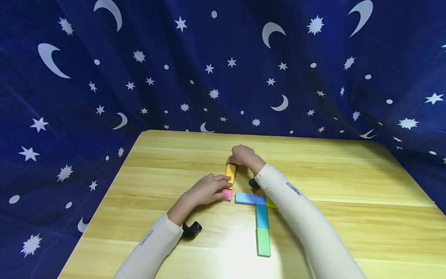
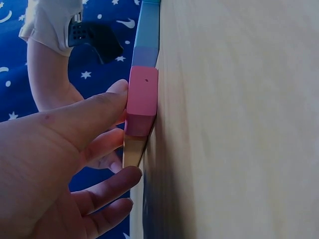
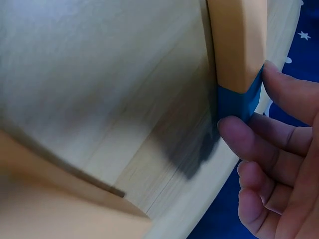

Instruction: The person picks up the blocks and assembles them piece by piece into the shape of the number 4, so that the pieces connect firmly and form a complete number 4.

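Observation:
In the head view, an orange block [image 1: 230, 173] lies in line with a pink block [image 1: 227, 194] at its near end and a blue block [image 3: 237, 103] at its far end. My right hand [image 1: 244, 156] pinches the blue block between thumb and fingers, its end against the orange one in the right wrist view. My left hand [image 1: 209, 189] touches the row from the left, fingers loosely extended across the orange block. Its thumb rests at the pink block, seen close up in the left wrist view.
Right of that row lies a branching group: a light blue block [image 1: 245, 198], a teal block [image 1: 262, 216], a green block [image 1: 263, 242] and a yellow-green block [image 1: 271, 202] partly under the right sleeve. A dark blue star-and-moon curtain [image 1: 223, 77] hangs behind the wooden table [image 1: 174, 155].

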`<action>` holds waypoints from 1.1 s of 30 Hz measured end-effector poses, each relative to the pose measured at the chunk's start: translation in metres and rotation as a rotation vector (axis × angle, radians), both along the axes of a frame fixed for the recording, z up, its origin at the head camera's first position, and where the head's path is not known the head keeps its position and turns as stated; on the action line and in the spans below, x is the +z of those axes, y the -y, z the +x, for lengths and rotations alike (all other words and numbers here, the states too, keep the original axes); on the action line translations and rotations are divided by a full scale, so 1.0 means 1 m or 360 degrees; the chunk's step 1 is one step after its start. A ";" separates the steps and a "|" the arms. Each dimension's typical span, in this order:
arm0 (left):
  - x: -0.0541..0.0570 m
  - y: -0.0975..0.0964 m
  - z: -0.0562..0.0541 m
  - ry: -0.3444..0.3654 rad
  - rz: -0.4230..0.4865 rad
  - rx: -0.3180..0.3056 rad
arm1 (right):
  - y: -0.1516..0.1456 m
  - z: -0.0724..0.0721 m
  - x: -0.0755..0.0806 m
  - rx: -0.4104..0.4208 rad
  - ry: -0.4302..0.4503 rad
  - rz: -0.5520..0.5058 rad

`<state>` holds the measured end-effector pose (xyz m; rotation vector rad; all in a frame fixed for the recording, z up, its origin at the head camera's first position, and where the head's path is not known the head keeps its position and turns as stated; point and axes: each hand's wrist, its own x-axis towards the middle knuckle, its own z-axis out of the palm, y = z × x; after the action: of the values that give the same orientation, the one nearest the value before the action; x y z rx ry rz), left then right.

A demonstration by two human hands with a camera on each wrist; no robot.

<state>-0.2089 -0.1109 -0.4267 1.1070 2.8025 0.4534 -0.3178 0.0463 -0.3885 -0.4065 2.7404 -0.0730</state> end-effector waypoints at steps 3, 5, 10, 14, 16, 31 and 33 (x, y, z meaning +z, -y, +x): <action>0.000 0.000 0.000 0.0007 0.0004 0.0001 | 0.001 0.001 0.001 0.0014 0.0001 0.0008; 0.000 0.000 0.000 0.0008 0.0007 0.0003 | 0.001 0.002 0.002 0.0027 -0.0010 0.0012; 0.000 -0.001 -0.001 0.0009 -0.0001 0.0002 | -0.003 0.008 0.005 0.0075 -0.0069 -0.0017; 0.000 -0.002 -0.001 0.0040 -0.0017 0.0012 | -0.012 0.018 0.006 0.0162 -0.0168 -0.0100; 0.000 -0.002 -0.001 0.0046 -0.0029 0.0018 | -0.018 0.025 0.004 0.0221 -0.0219 -0.0149; 0.000 0.000 -0.003 0.0072 -0.0015 0.0026 | -0.030 0.058 -0.002 0.0508 -0.0279 -0.0018; 0.000 0.000 -0.003 0.0067 -0.0023 0.0026 | -0.029 0.058 -0.002 0.0503 -0.0270 0.0004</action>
<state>-0.2121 -0.1107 -0.4271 1.0599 2.7761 0.4514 -0.2596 0.0753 -0.3902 -0.8746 2.8005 0.0497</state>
